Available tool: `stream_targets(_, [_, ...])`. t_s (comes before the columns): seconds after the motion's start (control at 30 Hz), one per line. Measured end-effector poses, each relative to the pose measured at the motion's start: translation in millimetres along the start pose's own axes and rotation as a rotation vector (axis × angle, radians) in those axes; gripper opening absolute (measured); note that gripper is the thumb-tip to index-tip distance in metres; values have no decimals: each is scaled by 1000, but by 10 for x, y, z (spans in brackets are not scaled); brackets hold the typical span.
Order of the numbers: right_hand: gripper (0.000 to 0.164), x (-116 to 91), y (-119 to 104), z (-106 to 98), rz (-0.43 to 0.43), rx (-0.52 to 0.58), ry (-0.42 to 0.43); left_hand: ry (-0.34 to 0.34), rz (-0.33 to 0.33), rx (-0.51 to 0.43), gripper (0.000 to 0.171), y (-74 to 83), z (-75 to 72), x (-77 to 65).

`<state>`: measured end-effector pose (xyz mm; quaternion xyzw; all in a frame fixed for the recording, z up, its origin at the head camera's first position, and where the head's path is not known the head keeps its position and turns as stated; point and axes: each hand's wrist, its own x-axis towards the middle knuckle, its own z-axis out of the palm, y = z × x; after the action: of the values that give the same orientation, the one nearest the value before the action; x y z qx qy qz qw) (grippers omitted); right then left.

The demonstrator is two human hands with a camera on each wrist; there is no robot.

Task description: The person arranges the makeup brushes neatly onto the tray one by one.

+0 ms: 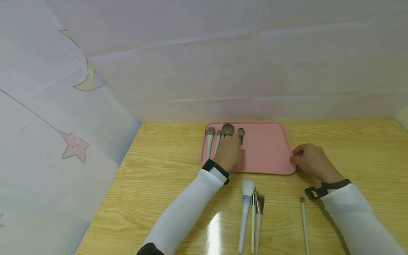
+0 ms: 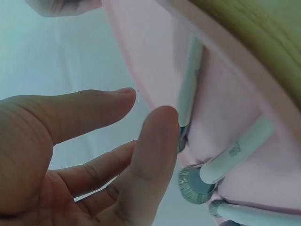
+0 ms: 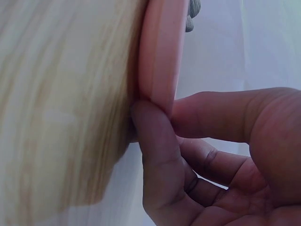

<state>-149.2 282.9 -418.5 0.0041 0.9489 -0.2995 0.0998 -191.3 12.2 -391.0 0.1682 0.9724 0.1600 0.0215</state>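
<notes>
A pink tray (image 1: 264,148) lies on the wooden table with several makeup brushes on its left part. My left hand (image 1: 230,152) is over these brushes, partly covering a large fluffy brush (image 1: 228,129). The left wrist view shows its thumb and forefinger (image 2: 157,150) spread apart with nothing between them. Just right of this hand lies a slim dark-ferruled brush (image 1: 241,133). The outer two are white-handled brushes, one wider (image 1: 209,141) and one small (image 1: 218,138). My right hand (image 1: 313,161) pinches the tray's right rim (image 3: 162,56) between thumb and forefinger.
In front of the tray lie a white-tipped brush (image 1: 245,212), a thin brush (image 1: 253,223) and a flat angled brush (image 1: 259,216), close together. A slim green-handled brush (image 1: 304,223) lies by the right forearm. A pale cloth wall (image 1: 223,71) stands behind the table (image 1: 165,156).
</notes>
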Motion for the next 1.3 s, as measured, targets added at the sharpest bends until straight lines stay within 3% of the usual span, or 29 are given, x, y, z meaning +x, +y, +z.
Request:
stream_targets(0.2, [36, 7, 4, -4, -6, -7, 3, 14, 29, 16, 23, 19, -10, -122])
stream_targets(0.5, [34, 28, -11, 8, -30, -14, 16, -11, 30, -40, 35, 37, -27, -422])
stream_targets(0.83, [37, 58, -3, -2, -13, -7, -3, -20, 40, -126, 36, 48, -37, -702])
stream_targets(1.3, [38, 80, -10, 6, -16, -6, -1, 12, 89, -98, 30, -39, 51, -987])
